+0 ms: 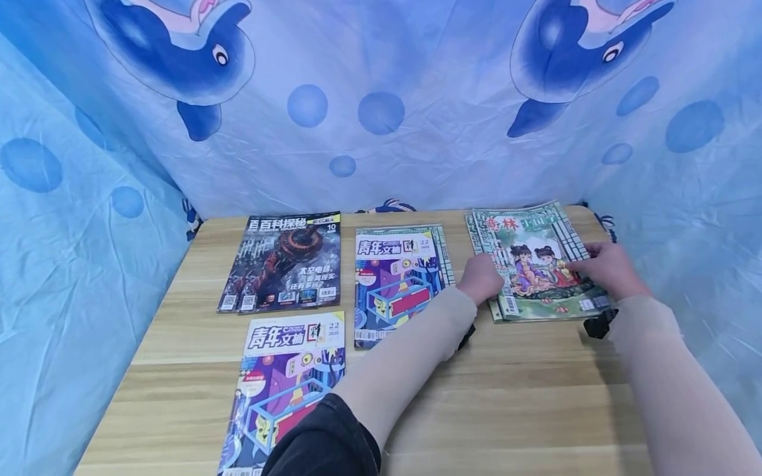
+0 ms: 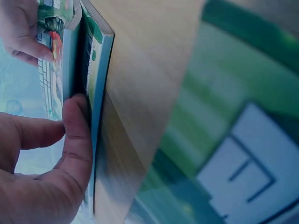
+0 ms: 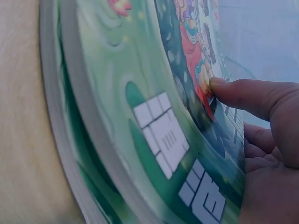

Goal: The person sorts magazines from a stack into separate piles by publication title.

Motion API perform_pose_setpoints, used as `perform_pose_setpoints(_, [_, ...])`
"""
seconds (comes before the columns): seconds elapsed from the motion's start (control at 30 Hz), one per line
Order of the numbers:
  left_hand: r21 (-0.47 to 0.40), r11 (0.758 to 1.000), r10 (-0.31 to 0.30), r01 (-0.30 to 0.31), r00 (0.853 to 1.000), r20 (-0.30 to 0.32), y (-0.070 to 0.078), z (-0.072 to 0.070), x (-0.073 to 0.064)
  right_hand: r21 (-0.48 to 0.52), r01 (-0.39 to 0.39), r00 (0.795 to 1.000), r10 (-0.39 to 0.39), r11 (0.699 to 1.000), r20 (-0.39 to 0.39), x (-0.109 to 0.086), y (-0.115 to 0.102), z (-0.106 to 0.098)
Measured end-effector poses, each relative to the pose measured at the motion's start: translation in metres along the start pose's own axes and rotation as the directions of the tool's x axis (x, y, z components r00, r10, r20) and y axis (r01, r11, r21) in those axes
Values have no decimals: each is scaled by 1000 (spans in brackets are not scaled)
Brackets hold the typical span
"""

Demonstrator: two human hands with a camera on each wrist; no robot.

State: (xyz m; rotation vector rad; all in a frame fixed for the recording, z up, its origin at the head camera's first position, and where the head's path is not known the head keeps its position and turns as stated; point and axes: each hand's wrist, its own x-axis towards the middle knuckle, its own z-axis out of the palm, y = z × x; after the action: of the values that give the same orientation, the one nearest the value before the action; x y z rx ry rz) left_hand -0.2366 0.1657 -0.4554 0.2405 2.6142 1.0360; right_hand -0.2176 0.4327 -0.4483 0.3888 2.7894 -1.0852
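Two green magazines lie stacked at the right of the table, the upper magazine showing two cartoon children on its cover. My left hand pinches this upper magazine at its left edge; in the left wrist view a fingertip is tucked into the gap above the lower magazine. At the opposite edge my right hand grips the same magazine, its thumb on the cover and the other fingers partly hidden behind the edge. In the right wrist view a dark gap separates the two magazines near one corner.
Left of my left hand lies a purple magazine over a green one. Another purple magazine lies nearer the front, partly behind my left sleeve. Dark science magazines overlap at back left. Blue dolphin-print cloth surrounds the wooden table.
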Motion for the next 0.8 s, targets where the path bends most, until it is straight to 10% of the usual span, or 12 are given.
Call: perform_pose_setpoints(0.8, [-24,1000,-12,14,997,79,-4,-1,5,-197,-26,999,21,980,-29,-11,-15,2])
